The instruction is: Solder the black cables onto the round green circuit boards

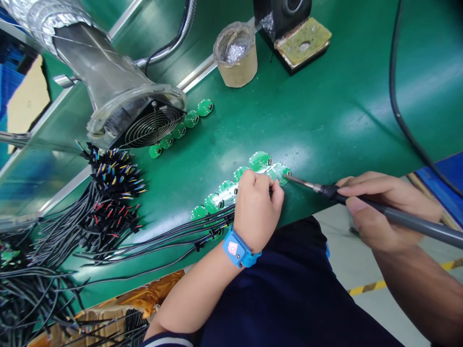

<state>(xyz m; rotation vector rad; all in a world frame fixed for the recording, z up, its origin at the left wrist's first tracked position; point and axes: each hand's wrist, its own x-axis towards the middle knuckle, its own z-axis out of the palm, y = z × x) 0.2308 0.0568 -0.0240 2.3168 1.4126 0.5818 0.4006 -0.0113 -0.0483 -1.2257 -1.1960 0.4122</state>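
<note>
My left hand (pixel 257 207), with a blue wrist strap (pixel 238 249), is closed in a pinch over a row of round green circuit boards (pixel 231 189) near the table's front edge; what the fingers pinch is hidden, and black cables run under the hand. My right hand (pixel 376 207) is wrapped round a grey soldering iron (pixel 398 218). Its metal tip (pixel 289 179) touches the rightmost green board (pixel 280 172), close to my left fingertips.
A fume duct with a wire-grille fan (pixel 152 126) stands at the back left, with another row of green boards (pixel 181 128) in front. Bundles of black cables with coloured ends (pixel 112 188) lie left. A paper cup of solder dross (pixel 236 54) and an iron stand with sponge (pixel 303 38) sit behind.
</note>
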